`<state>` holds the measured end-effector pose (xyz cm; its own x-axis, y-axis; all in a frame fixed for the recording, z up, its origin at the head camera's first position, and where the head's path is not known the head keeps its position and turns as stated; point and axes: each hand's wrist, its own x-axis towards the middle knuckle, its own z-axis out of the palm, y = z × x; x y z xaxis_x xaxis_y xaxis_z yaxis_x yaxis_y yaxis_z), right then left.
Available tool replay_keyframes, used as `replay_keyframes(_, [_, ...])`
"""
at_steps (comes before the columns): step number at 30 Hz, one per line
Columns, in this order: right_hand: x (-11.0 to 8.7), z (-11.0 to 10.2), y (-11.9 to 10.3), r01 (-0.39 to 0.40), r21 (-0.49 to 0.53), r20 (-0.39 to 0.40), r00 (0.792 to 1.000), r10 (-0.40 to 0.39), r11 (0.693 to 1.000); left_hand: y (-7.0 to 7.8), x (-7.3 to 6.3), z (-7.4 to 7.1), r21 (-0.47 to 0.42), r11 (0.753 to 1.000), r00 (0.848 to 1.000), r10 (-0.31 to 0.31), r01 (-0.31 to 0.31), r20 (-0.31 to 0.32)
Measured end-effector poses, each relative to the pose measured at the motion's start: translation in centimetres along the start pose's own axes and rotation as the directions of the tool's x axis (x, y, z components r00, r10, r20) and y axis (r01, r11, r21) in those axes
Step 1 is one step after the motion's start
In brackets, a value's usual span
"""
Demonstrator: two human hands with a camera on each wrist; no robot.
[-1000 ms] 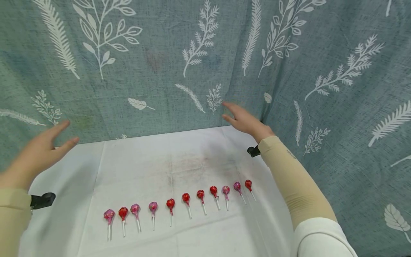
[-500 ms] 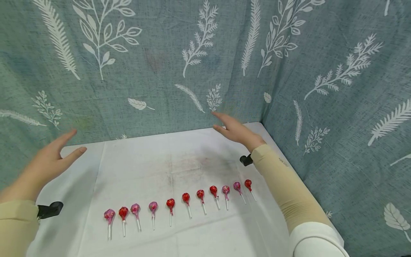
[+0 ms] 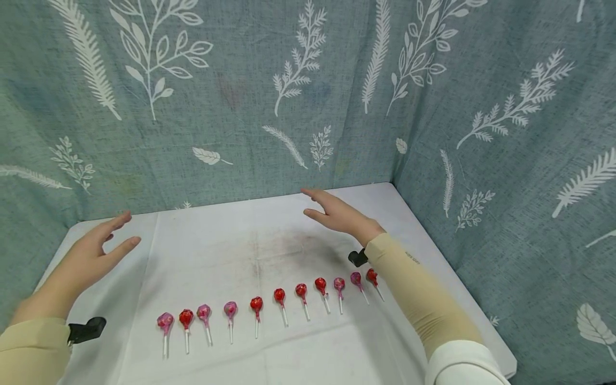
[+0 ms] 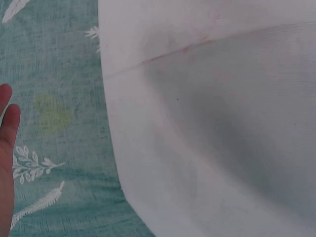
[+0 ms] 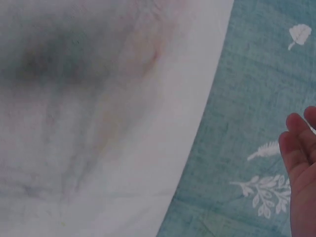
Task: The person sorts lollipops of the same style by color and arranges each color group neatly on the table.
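1. The white table point(image 3: 202, 240) has its far edge against the green curtain point(image 3: 240, 80) with printed leaves; the right edge runs beside this curtain too, down to a corner at the lower right.
2. Eleven lollipops point(image 3: 256, 305), six red and five pink, lie in one slanting row across the nearer part of the table, heads away from the person, sticks toward the person. Between neighbours there are small gaps. Beyond the row, a wide stretch of stained white cloth reaches to the far edge.
3. The left hand point(image 3: 84, 259) is over the left side of the table, beyond the row, with its thumb apart from the fingers; it holds nothing.
4. The right hand point(image 3: 337, 214) is above the far right part, also with thumb and fingers apart, and nothing is in it. Both hands are well apart from each other and cast soft shadows.
5. The right sleeve point(image 3: 414, 289) appears just beside the rightmost lollipop.
6. The left arm covers part of the left table edge. The bottom of the head view cuts off the near edge.
7. In each wrist view, the hand is cut by the frame, so only some fingers are visible.
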<state>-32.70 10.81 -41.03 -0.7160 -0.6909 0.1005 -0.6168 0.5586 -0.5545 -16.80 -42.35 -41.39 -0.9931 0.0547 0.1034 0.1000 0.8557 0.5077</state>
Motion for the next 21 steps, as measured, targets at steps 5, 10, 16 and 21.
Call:
replay_keyframes(5, [0.0,1.6,-0.6,0.018,-0.018,0.004,1.0,-0.018,1.0,0.0,-0.8,1.0,0.002,1.0,1.0,0.013,-0.013,-0.026])
replay_keyframes(10, [-0.1,2.8,-1.6,0.047,-0.009,0.027,0.999,-0.047,0.999,0.2,-1.8,1.6,-0.031,0.999,0.999,0.018,-0.02,-0.046])
replay_keyframes(16, [0.0,4.3,-2.7,0.083,0.018,0.056,0.995,-0.084,0.996,0.8,-3.2,2.4,-0.077,0.996,0.996,0.027,-0.033,-0.084])
replay_keyframes(21, [0.1,5.7,-3.4,0.087,0.055,0.078,0.993,-0.091,0.995,1.0,-4.2,3.3,-0.054,0.998,0.995,0.025,-0.03,-0.101])
